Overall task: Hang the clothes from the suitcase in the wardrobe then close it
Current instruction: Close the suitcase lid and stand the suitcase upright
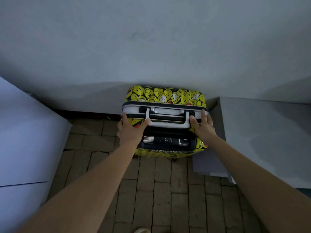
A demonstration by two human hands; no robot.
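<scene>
A yellow suitcase (165, 95) printed with smiley faces stands upright against the wall, seen from above, zipped closed. Its grey carry handle (166, 111) and black telescopic handle (165, 140) face up. My left hand (130, 130) grips the left top corner, thumb hooked over the grey frame. My right hand (203, 126) grips the right top corner with fingers over the edge. No clothes or wardrobe show.
A pale blue-white surface (25, 140), perhaps a bed or cabinet, fills the left side. A grey block or ledge (262, 137) stands to the right, close to the suitcase. The floor is brown brick paving (159, 190). A shoe tip (142, 230) shows at the bottom edge.
</scene>
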